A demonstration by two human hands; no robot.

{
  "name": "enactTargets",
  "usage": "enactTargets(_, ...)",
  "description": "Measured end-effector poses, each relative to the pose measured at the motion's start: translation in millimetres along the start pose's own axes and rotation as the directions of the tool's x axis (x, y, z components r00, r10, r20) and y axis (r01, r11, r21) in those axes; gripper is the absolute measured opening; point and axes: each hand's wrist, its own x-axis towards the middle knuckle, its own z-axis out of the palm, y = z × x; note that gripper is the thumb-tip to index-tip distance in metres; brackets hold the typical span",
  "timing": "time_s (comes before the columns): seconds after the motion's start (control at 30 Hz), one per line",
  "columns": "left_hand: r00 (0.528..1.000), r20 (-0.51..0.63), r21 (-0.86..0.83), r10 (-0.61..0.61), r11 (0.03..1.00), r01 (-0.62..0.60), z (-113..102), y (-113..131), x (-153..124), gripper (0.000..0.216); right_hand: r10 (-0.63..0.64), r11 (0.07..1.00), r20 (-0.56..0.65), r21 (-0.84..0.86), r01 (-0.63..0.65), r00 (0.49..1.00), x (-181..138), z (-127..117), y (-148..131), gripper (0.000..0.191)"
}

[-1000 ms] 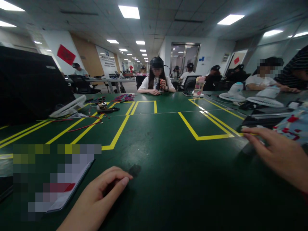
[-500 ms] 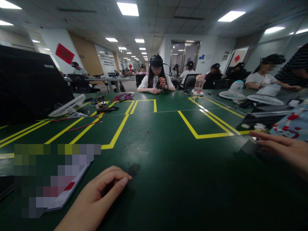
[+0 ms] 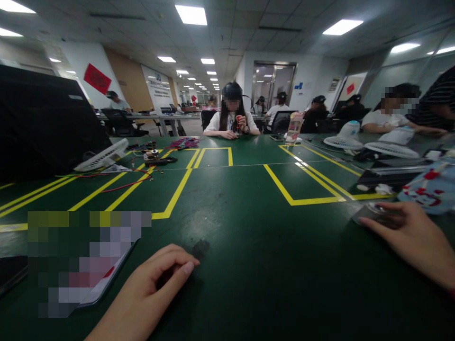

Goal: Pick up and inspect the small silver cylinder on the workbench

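Observation:
My left hand point(image 3: 152, 289) rests on the green table point(image 3: 249, 265) at the bottom centre. Its fingers are curled under in a loose fist, and nothing shows inside them. A small dark scrap point(image 3: 201, 247) lies just beyond its fingertips, apart from the hand. My right hand point(image 3: 408, 237) comes in from the right edge. Its thumb and fingers are closed round a dark flat piece point(image 3: 368, 215) lying on the table, and something small and shiny sits on top of that piece. What the piece is cannot be made out.
A blurred flat card or phone point(image 3: 88, 265) lies left of my left hand. A black screen back point(image 3: 46, 128), a white fan point(image 3: 103, 158) and red wires point(image 3: 124, 182) are at the far left. A patterned pouch point(image 3: 430, 187) is at the right. Other people point(image 3: 232, 118) sit across the table.
My right hand has drawn down and back from the yellow line and closed on the dark flat piece. My left hand has stayed where it was.

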Motion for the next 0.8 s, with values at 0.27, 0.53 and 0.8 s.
enactTargets(0.27, 1.0, 0.001, 0.028, 0.022, 0.999, -0.022, 1, 3, 2, 0.023, -0.783, 0.576, 0.124, 0.512, 0.637, 0.609, -94, 47, -121, 0.044)
enactTargets(0.53, 0.997, -0.036, 0.078, 0.062, 0.995, -0.059, 8, 10, 5, 0.018, -0.788, 0.572, 0.304, 0.684, 0.453, 0.536, -116, 61, -163, 0.048)
enactTargets(0.8, 0.95, -0.033, 0.034, 0.311, 0.95, -0.31, 37, 75, 35, 0.016, -0.703, 0.569, 0.385, 0.809, 0.147, 0.598, -117, 67, -164, 0.059)
